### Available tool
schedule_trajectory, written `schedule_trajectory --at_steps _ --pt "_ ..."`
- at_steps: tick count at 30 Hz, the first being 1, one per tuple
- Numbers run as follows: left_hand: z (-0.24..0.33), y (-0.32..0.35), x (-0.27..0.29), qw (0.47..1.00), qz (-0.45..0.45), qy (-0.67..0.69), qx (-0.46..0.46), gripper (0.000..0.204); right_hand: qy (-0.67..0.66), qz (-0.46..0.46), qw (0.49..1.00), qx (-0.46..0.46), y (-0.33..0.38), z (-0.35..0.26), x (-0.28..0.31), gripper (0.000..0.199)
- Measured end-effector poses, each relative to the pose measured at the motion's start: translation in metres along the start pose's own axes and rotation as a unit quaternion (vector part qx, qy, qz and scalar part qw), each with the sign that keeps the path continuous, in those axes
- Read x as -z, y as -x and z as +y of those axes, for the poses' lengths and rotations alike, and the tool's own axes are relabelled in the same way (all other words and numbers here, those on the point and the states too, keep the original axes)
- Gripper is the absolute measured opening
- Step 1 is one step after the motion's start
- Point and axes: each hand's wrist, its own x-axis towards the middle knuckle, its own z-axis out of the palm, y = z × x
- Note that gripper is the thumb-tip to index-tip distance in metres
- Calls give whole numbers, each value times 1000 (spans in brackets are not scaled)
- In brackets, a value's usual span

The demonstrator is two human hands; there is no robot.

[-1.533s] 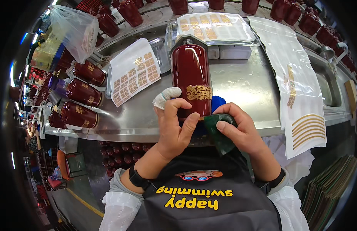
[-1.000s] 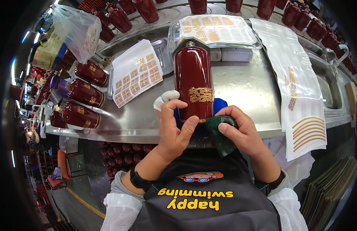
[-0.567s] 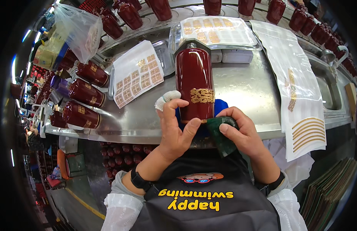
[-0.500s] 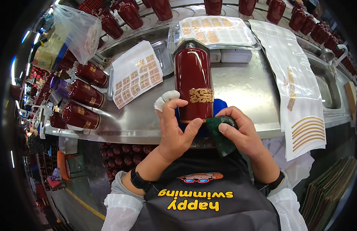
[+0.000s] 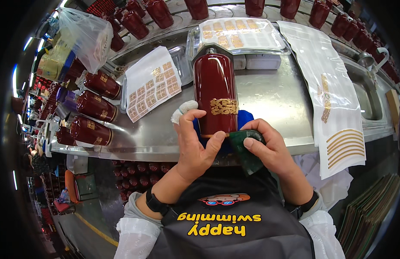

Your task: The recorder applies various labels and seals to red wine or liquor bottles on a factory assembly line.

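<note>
A glossy dark red bottle (image 5: 215, 82) lies on its side in front of me, its neck pointing away into a grey angular holder (image 5: 212, 48). Gold ornament wraps part of its body, and a thin gold band runs along the near base edge. My left hand (image 5: 193, 144) grips the base end from the left, thumb at the edge; a white finger cover (image 5: 182, 110) sits on one finger. In my right hand (image 5: 269, 146) is a dark green flexible scraper (image 5: 247, 151), pinched by thumb and fingers, its corner touching the bottle's base edge. Blue material (image 5: 245, 117) shows beneath the bottle.
Left stand several decorated red bottles (image 5: 96, 105) and a sheet of square gold decals (image 5: 154, 88) on a tray. Behind is another decal sheet (image 5: 239, 32). On the right lie a long sheet with gold strips (image 5: 344, 146) and a sink (image 5: 366, 97). Bottles line a conveyor (image 5: 230, 11) beyond.
The bottles on the conveyor have shifted to the right. The held bottle has turned very slightly, while both hands stay in nearly the same place.
</note>
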Motion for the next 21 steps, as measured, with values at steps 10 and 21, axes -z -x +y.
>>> schedule_trajectory --at_steps 10,21 --pt "-16 19 19 938 19 -175 -300 26 18 3 1000 14 -1 2 3 22" --pt "-12 10 23 865 0 -297 -405 22 23 4 999 34 0 4 6 21"
